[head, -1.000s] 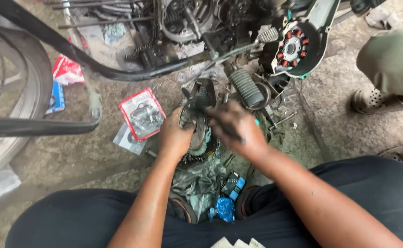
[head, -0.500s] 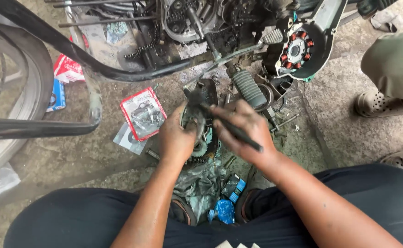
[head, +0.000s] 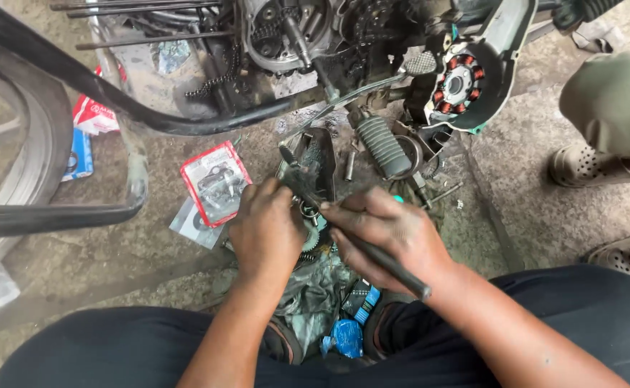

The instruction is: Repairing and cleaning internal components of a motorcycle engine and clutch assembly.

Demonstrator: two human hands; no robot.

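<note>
My left hand (head: 266,231) grips a dark metal engine part (head: 313,169) that stands on the ground between my knees. My right hand (head: 387,235) holds a slim dark tool (head: 390,264) like a pen, its tip hidden at the small gear and ring (head: 308,210) by the part's base. Both hands are greasy and nearly touch each other. A toothed gear (head: 313,236) lies just under them, partly hidden.
A stripped motorcycle engine (head: 286,32) with a chain and a stator cover (head: 466,79) sits ahead, a rubber footpeg (head: 385,146) below it. A red parts packet (head: 214,182) lies left, a tyre (head: 13,154) far left. Another person's feet (head: 602,169) stand right. Blue wrappers (head: 347,334) lie near my knees.
The view has shifted slightly. Both hands stay on the engine part, and my right hand has slid a little lower and to the right with the tool.
</note>
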